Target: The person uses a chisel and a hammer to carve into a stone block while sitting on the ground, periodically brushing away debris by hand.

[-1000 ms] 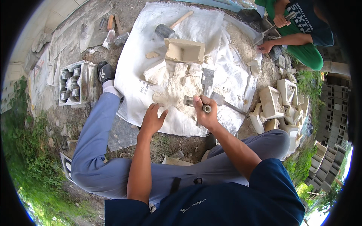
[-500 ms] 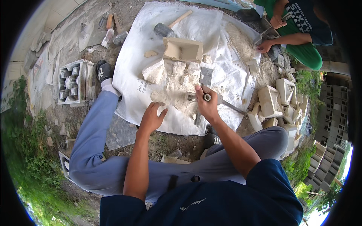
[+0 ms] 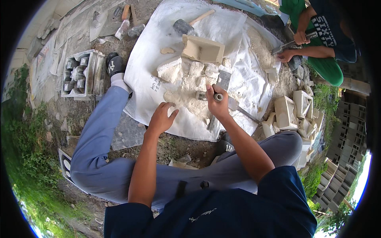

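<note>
My right hand (image 3: pixel 218 101) is closed round a metal tool with a hollow, round-ended handle (image 3: pixel 218 96), above pale rubble (image 3: pixel 192 105) on a white sheet (image 3: pixel 139 71). Flat grey metal parts (image 3: pixel 224 79) show beyond and beside the fist; how they join is hidden. My left hand (image 3: pixel 160 119) hovers or rests at the sheet's near edge, its thumb and fingers apart and holding nothing. Beyond the rubble sits a hollow cream stone block (image 3: pixel 203 49), with a rough chunk (image 3: pixel 169 69) to its left.
A mallet (image 3: pixel 183 27) lies at the sheet's far side. At left stands a tray-like block with dark cylinders (image 3: pixel 75 75). Broken hollow blocks (image 3: pixel 285 113) are piled at right. At the far right, a co-worker's hands (image 3: pixel 293 45) hold a metal tool. My legs flank the sheet.
The scene has shifted a little to the right and up in view. My hands keep nearly the same poses, slightly farther left over the sheet. The co-worker's tool has changed its tilt.
</note>
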The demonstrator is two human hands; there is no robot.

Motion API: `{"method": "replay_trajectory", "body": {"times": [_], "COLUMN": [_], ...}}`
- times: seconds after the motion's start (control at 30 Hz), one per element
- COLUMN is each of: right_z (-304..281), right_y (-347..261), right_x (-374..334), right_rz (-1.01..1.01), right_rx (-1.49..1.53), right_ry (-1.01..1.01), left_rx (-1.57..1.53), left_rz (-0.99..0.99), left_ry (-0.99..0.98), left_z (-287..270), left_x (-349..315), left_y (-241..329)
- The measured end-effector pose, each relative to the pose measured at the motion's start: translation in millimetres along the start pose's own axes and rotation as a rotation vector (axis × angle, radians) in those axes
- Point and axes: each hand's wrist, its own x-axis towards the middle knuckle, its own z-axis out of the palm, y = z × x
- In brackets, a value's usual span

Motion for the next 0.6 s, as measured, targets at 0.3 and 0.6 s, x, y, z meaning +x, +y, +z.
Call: {"method": "replay_trajectory", "body": {"times": [0.3, 0.6], "right_z": [18.9, 45.4], "right_y": [-2.5, -56.5], "right_x": [16.1, 42.6], "right_rz": [-0.045, -0.103], "right_rx": [-0.126, 0.042], "right_ry": [-0.009, 0.002], "left_rx": [-0.07, -0.638], "left_rz": [-0.177, -1.242], "left_ry": [0.132, 0.593], "left_z": [18.8, 88.4], "left_x": [-1.1, -25.4], "left_y": [-13.8, -40.7]}}
